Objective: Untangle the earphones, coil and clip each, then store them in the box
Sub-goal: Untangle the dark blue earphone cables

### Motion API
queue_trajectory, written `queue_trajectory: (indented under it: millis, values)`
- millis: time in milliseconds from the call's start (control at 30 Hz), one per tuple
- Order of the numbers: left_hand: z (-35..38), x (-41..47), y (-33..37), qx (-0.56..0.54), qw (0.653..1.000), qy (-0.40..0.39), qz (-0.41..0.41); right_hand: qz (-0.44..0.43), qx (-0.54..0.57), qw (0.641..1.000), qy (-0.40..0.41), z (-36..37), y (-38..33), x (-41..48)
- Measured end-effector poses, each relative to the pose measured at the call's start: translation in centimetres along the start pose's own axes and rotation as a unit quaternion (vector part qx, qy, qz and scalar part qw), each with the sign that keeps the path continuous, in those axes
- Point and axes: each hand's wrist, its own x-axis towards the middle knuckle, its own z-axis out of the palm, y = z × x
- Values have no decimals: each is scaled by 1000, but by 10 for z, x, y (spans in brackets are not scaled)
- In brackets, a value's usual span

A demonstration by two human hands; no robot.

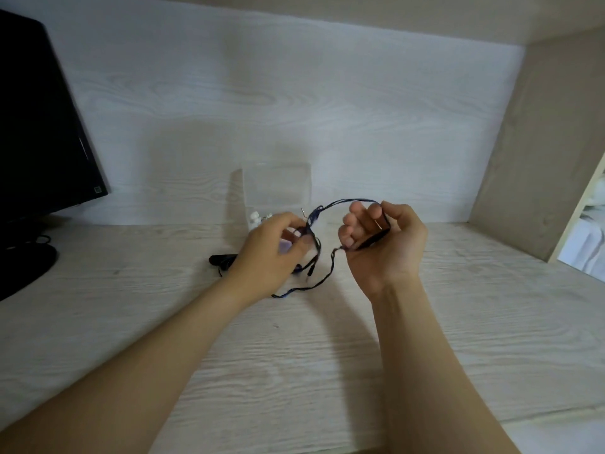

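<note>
Left hand [271, 247]: back of the hand faced the camera, fingers curled, pinching the dark earphone cable [347, 202] at a knotted, bunched stretch; held above the table [294, 371].
Right hand: the right hand [383, 244] was turned palm towards the camera, fingers curled in over the same cable, a dark stretch lying across the palm; it was level with the left hand and near it, not touching it.
Cable between the hands: it rose in an arc from the left fingers over to the right fingers.
Loose ends: several strands hung below the left hand; one longer strand dropped from the right hand and trailed down to the table between the two wrists.
Clear box [278, 185]: stood at the back of the table against the pale back panel [294, 93], behind the left hand; whether its lid was on could not be told.
White earphones [257, 219]: a small white bunch at the box's lower left corner, partly hidden by the left hand; inside or beside the box could not be told.
Black object [221, 259]: lay on the table just left of the left hand, too blurred to identify.
Monitor [36, 126]: dark screen on its stand at the table's far left, well apart from the hands.
</note>
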Motion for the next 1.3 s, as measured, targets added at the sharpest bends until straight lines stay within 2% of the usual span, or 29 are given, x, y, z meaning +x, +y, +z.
queue_trajectory:
  millis: [100, 167, 300, 467, 633, 800, 1067, 1300]
  values:
    - [-9, 7, -4, -46, 995, 88, -27, -20, -52, 997, 51, -4, 0, 2]
    - [-16, 10, -4, -72, 991, 110, -33, -29, -126, 988, 80, -5, 1, 5]
    - [-22, 12, -2, -84, 990, 106, -41, -48, -288, 949, 123, -5, 8, 8]
    - [-23, 11, 2, -90, 991, 88, -41, -37, -386, 916, 101, -3, 12, 4]
    - [-24, 8, 7, -127, 989, 42, -65, -53, -419, 906, -8, 0, 16, 0]
    - [-24, 8, 11, -155, 983, 23, -97, -86, -478, 869, -95, 1, 21, -1]
    - [-25, 5, 18, -247, 958, -57, -135, -104, -476, 869, -89, -4, 23, 5]
    - [-26, 6, 16, -220, 962, -64, -150, -39, -438, 891, -112, -5, 21, 5]
